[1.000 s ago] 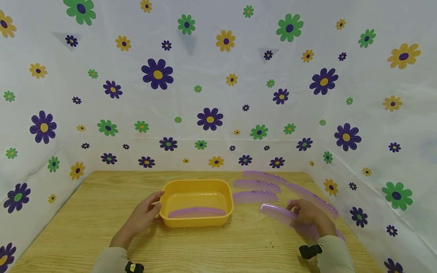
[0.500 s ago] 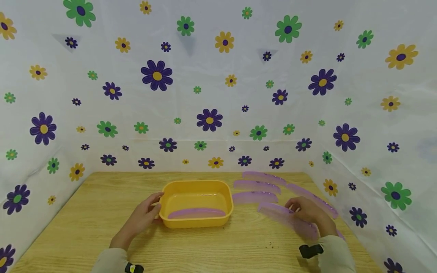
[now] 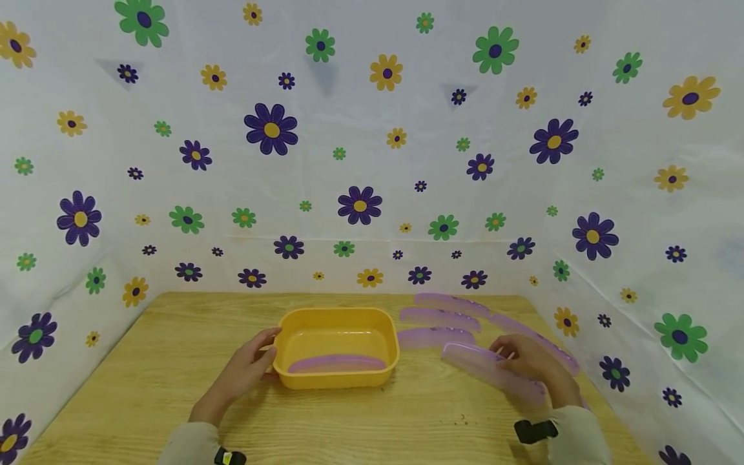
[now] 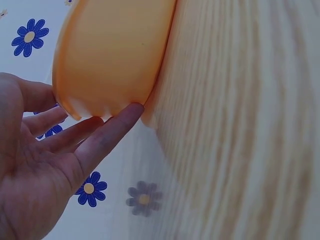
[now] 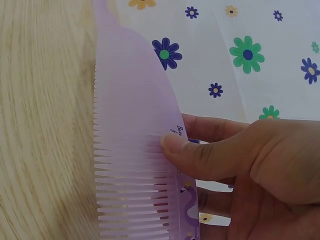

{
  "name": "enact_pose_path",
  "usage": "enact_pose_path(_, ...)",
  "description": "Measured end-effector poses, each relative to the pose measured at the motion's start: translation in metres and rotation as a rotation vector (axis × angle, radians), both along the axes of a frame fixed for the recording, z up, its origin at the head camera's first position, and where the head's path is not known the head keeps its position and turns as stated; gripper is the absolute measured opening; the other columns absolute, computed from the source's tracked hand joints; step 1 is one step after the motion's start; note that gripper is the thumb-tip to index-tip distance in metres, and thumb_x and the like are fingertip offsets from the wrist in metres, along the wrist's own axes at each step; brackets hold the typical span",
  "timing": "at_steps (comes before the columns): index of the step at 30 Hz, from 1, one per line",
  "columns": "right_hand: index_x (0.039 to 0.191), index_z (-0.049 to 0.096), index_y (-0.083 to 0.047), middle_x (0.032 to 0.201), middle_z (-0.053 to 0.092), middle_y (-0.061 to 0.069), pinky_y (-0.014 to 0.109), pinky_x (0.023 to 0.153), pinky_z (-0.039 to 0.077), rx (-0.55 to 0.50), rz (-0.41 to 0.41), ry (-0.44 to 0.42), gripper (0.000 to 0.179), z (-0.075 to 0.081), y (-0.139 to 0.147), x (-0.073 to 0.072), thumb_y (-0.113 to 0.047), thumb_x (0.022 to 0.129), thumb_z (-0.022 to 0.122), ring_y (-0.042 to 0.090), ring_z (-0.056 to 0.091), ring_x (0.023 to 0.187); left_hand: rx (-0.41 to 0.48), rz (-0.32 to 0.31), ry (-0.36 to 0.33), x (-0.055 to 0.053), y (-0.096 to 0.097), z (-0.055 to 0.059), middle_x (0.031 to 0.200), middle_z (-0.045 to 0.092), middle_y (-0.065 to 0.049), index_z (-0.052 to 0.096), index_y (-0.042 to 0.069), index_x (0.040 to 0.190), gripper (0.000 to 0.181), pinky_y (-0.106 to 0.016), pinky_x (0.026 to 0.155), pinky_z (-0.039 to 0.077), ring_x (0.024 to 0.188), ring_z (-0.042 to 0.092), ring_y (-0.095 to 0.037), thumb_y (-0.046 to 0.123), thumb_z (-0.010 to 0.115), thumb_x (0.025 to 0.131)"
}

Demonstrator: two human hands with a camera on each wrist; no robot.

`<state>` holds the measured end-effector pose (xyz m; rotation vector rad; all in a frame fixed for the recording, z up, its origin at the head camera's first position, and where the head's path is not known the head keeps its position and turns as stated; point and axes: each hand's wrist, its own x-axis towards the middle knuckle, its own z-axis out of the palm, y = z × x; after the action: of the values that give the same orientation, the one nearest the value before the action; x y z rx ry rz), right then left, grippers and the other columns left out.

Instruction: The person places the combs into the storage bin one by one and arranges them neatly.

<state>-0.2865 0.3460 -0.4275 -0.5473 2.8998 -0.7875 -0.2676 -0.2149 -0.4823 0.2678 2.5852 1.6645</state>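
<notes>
A shallow yellow plastic tub point(image 3: 337, 380) stands on the table with a purple comb point(image 3: 337, 363) lying inside along its near wall. My left hand point(image 3: 247, 368) touches the tub's left end; in the left wrist view its fairly straight fingers point(image 4: 112, 135) rest against the orange-looking end wall. To the right, my right hand point(image 3: 526, 361) pinches a translucent purple comb point(image 3: 482, 368) by its spine. In the right wrist view the thumb point(image 5: 200, 157) lies on the printed spine, other fingers are behind it, and the teeth face the table.
Several more purple combs lie at the back right, among them one comb point(image 3: 436, 337) beside the tub and a slanted comb point(image 3: 540, 339) beyond my right hand. A flower-printed white sheet point(image 3: 360, 161) encloses the wooden table point(image 3: 349, 426) at back and sides.
The comb in my right hand has changed its tilt slightly while staying at nearly the same spot. My left hand and the tub have kept their places.
</notes>
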Motion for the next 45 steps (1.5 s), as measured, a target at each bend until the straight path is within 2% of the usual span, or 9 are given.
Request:
enact_pose_path(3, 0.108, 0.073, -0.002, 0.098, 0.074, 0.01, 0.034, 0.077, 0.057, -0.017, -0.016, 0.014, 0.017, 0.003, 0.0, 0.001, -0.001, 0.091, 0.07, 0.021, 0.066, 0.09, 0.006, 0.001, -0.004, 0.0, 0.0, 0.001, 0.16, 0.037, -0.031, 0.035, 0.007, 0.159, 0.048, -0.037, 0.087, 0.066, 0.138, 0.052, -0.05, 0.013, 0.043, 0.112)
enact_pose_path(10, 0.113, 0.071, -0.002, 0.101, 0.072, 0.011, 0.032, 0.075, 0.056, -0.067, -0.043, -0.052, 0.019, 0.006, -0.004, 0.002, -0.003, 0.094, 0.069, 0.02, 0.063, 0.089, 0.011, -0.017, 0.005, 0.001, 0.0, 0.002, 0.158, 0.038, -0.032, 0.035, 0.004, 0.158, 0.049, -0.039, 0.085, 0.066, 0.135, 0.054, -0.05, 0.01, 0.044, 0.111)
enact_pose_path(14, 0.116, 0.068, 0.0, 0.102, 0.07, 0.013, 0.031, 0.075, 0.055, -0.1, -0.021, -0.063, 0.02, 0.009, -0.007, 0.0, -0.004, 0.096, 0.068, 0.021, 0.062, 0.089, 0.014, -0.028, 0.007, 0.002, -0.001, 0.001, 0.158, 0.038, -0.033, 0.033, 0.002, 0.158, 0.05, -0.04, 0.086, 0.066, 0.134, 0.055, -0.05, 0.008, 0.045, 0.11)
enact_pose_path(21, 0.118, 0.065, 0.006, 0.099, 0.069, 0.016, 0.023, 0.063, 0.055, -0.167, 0.069, -0.03, 0.022, 0.014, -0.019, -0.005, 0.0, 0.097, 0.065, 0.017, 0.061, 0.079, 0.013, -0.025, 0.008, 0.002, 0.0, 0.001, 0.157, 0.039, -0.033, 0.034, 0.003, 0.158, 0.05, -0.039, 0.085, 0.066, 0.134, 0.055, -0.049, 0.009, 0.045, 0.11)
enact_pose_path(25, 0.119, 0.064, 0.007, 0.1, 0.069, 0.018, 0.025, 0.063, 0.056, -0.162, 0.081, -0.036, 0.023, 0.02, -0.026, -0.007, -0.001, 0.098, 0.065, 0.017, 0.061, 0.08, 0.014, -0.015, 0.005, 0.001, 0.0, 0.002, 0.157, 0.04, -0.032, 0.035, 0.004, 0.158, 0.049, -0.037, 0.085, 0.066, 0.133, 0.056, -0.048, 0.01, 0.044, 0.111)
enact_pose_path(33, 0.122, 0.064, 0.004, 0.103, 0.069, 0.017, 0.025, 0.067, 0.056, -0.133, 0.052, -0.061, 0.024, 0.032, -0.04, -0.012, -0.004, 0.099, 0.064, 0.018, 0.061, 0.082, 0.018, -0.012, 0.01, 0.001, 0.001, 0.0, 0.157, 0.04, -0.033, 0.036, 0.003, 0.157, 0.048, -0.039, 0.085, 0.066, 0.132, 0.056, -0.049, 0.009, 0.045, 0.11)
enact_pose_path(45, 0.123, 0.064, 0.003, 0.107, 0.069, 0.02, 0.029, 0.067, 0.059, -0.093, 0.099, -0.051, 0.024, 0.041, -0.061, -0.027, 0.0, 0.099, 0.062, 0.019, 0.063, 0.084, -0.001, 0.005, 0.003, -0.001, 0.0, -0.002, 0.159, 0.039, -0.03, 0.036, 0.007, 0.158, 0.047, -0.037, 0.085, 0.066, 0.135, 0.054, -0.049, 0.01, 0.043, 0.111)
